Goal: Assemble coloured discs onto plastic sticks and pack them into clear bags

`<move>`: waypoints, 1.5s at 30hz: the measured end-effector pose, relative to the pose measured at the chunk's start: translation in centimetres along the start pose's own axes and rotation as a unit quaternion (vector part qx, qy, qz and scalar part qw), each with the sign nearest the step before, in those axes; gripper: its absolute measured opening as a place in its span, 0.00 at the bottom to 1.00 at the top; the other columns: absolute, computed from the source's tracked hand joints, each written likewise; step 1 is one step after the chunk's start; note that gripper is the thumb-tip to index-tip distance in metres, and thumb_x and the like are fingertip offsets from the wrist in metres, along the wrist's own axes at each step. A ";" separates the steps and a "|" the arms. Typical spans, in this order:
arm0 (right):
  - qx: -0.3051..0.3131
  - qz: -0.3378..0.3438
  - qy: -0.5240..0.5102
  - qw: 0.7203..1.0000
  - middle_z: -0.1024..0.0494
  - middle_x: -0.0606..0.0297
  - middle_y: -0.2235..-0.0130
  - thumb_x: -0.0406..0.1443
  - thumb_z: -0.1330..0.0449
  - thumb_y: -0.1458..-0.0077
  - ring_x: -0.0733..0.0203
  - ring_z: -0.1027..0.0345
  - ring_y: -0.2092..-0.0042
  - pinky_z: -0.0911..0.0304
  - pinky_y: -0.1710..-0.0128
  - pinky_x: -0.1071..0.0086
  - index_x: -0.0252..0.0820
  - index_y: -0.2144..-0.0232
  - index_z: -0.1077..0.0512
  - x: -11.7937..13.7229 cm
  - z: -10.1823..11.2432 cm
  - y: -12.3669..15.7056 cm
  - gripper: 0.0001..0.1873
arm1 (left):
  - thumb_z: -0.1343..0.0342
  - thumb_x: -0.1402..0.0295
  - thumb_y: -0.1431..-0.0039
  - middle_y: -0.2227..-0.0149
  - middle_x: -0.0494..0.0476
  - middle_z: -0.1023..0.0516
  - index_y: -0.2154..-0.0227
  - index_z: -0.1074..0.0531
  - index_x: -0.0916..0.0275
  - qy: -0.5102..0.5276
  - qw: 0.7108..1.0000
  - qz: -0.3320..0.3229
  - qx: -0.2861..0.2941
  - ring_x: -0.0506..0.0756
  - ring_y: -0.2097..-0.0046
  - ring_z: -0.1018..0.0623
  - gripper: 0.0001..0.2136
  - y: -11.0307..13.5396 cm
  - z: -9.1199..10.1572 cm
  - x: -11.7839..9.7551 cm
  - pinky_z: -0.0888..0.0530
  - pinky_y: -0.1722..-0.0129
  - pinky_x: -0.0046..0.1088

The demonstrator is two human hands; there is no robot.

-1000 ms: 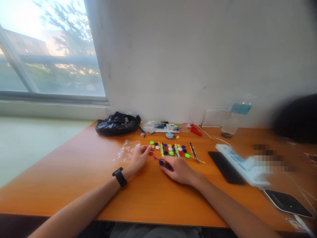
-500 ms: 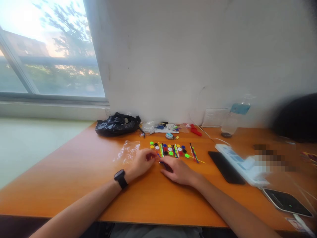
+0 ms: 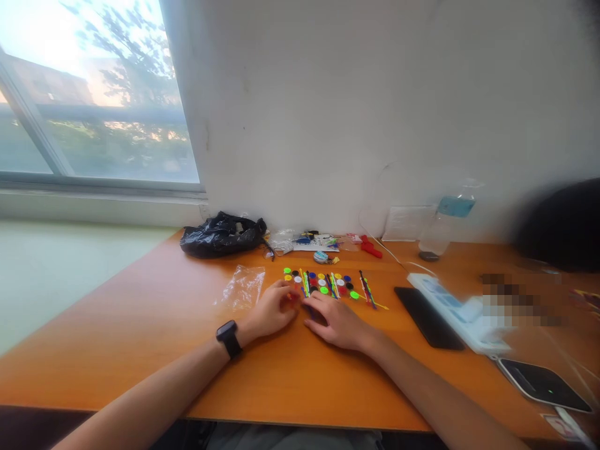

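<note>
My left hand (image 3: 275,307) rests low over the table with its thumb and fingers curved apart. A red disc, partly hidden, lies by its fingertips. My right hand (image 3: 335,317) reaches in from the right, thumb apart from its stretched fingers, whose tips touch the near end of a bundle of thin coloured sticks (image 3: 306,281). Something blue shows under that hand, too small to make out. Among the sticks lie rows of small round discs, such as a green disc (image 3: 324,290) and a white disc (image 3: 340,282). More sticks (image 3: 367,289) lie to the right.
A clear plastic bag (image 3: 244,284) lies left of the discs. Behind are a black plastic bag (image 3: 222,236), a tape-like round item (image 3: 321,257) and red pieces (image 3: 371,247). To the right are a black slab (image 3: 426,317), a white power strip (image 3: 450,300), a phone (image 3: 544,382) and a bottle (image 3: 435,234).
The blue stick between my hands is now up against the left stick bundle. My left fingers have opened a little; my right hand has hardly moved.
</note>
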State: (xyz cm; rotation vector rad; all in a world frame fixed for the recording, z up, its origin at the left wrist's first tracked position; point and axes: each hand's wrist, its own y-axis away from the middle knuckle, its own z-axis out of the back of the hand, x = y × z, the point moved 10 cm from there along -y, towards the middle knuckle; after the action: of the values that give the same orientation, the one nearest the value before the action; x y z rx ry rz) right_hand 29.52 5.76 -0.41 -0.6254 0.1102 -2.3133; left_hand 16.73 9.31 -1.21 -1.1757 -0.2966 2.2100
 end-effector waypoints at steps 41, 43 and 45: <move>-0.073 -0.066 -0.001 0.995 0.18 0.63 0.64 0.45 0.44 0.30 0.57 0.26 0.64 0.40 0.64 0.67 0.45 0.51 0.24 -1.3 1.4 0.0 0.15 | 0.52 0.72 0.33 0.39 0.66 0.27 0.42 0.27 0.59 -0.073 0.997 0.011 -0.019 0.65 0.39 0.28 0.19 -0.3 0.4 1.6 0.34 0.36 0.50; -0.062 -0.090 0.015 0.994 0.17 0.64 0.65 0.46 0.46 0.28 0.56 0.24 0.65 0.42 0.65 0.67 0.47 0.49 0.24 -2.1 1.1 0.0 0.16 | 0.53 0.69 0.30 0.39 0.66 0.26 0.43 0.27 0.58 -0.090 0.996 0.019 0.002 0.65 0.40 0.28 0.18 -0.3 0.0 1.7 0.34 0.37 0.51; -0.052 -0.099 0.020 0.994 0.16 0.63 0.64 0.47 0.48 0.27 0.55 0.23 0.64 0.41 0.64 0.67 0.48 0.48 0.23 -2.4 0.8 0.0 0.18 | 0.53 0.68 0.29 0.40 0.66 0.25 0.44 0.26 0.58 -0.103 0.994 0.023 0.016 0.65 0.41 0.27 0.16 -0.3 -0.3 1.7 0.33 0.38 0.50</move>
State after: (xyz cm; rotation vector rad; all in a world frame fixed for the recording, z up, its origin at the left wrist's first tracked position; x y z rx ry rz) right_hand 31.37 7.42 -0.70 -0.6682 0.1957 -2.5256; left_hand 16.38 10.54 -2.35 -0.9474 -0.3205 2.3717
